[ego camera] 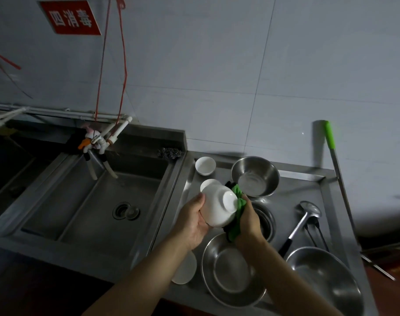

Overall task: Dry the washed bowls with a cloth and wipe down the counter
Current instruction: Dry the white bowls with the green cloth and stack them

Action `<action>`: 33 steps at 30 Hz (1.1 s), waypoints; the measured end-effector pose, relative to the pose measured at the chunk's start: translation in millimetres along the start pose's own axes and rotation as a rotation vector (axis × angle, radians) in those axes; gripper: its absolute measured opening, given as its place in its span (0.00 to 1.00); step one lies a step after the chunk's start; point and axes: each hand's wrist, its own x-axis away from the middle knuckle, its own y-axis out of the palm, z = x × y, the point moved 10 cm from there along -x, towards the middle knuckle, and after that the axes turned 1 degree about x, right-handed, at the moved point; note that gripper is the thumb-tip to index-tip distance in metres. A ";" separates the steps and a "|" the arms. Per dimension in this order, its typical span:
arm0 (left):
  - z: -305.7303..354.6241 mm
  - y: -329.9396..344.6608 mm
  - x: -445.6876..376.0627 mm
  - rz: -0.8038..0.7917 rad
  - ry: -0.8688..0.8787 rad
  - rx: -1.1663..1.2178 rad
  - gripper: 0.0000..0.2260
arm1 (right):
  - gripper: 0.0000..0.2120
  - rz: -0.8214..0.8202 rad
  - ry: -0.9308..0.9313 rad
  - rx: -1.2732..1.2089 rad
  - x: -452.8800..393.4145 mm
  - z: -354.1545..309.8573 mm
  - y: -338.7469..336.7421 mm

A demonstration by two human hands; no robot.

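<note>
A white bowl is held in mid-air at the centre of the frame, above the steel table. It is turned over and tilted: its foot ring faces right and slightly toward the camera, its mouth faces left and away, so its axis runs roughly from upper left to lower right. The left hand cups it from below and from the left, fingers curled round the rim. The right hand has its grip closed on a bunched green cloth, pressed against the bowl's base and right side; dark fabric shows at the cloth's upper and lower ends.

Behind the held bowl a second white rim shows, mostly hidden; whether it is a separate bowl cannot be told. A small white bowl stands upright further back, beside a steel bowl. Another steel bowl is largely covered by the right hand. A wide steel basin lies under the right forearm, and a white dish is half hidden by the left forearm. A large basin is cut off at the lower right. A ladle lies at right. The sink fills the dim left half.
</note>
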 end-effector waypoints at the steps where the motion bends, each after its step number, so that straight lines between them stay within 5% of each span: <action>1: 1.8 0.0 1.0 0.007 0.010 -0.063 0.16 | 0.22 -0.015 0.009 0.055 -3.7 -3.3 -0.9; 7: -5.4 -0.3 0.3 0.141 0.138 -0.637 0.11 | 0.22 -0.017 -0.238 0.706 -0.7 -37.9 4.9; 10: -13.2 -0.4 1.9 0.278 0.099 -0.422 0.12 | 0.20 0.008 -0.647 0.951 25.0 -44.7 23.0; 15: -25.8 13.0 9.0 0.231 -0.039 0.112 0.14 | 0.21 0.046 -1.162 1.133 65.4 -35.7 25.5; 17: -27.5 12.5 14.2 0.198 -0.048 0.237 0.18 | 0.20 0.002 -1.104 0.974 65.3 -33.6 12.2; 24: -42.2 -4.1 19.9 0.078 -0.128 0.229 0.21 | 0.15 -0.027 -0.399 0.204 51.3 -24.2 -7.4; 29: -38.8 -17.0 19.6 0.122 -0.075 -0.223 0.12 | 0.15 -0.045 -0.085 0.468 43.8 -17.6 -9.1; 33: -42.5 -20.6 15.8 0.218 -0.015 -0.610 0.13 | 0.12 -0.109 -0.298 0.830 33.1 -21.4 5.7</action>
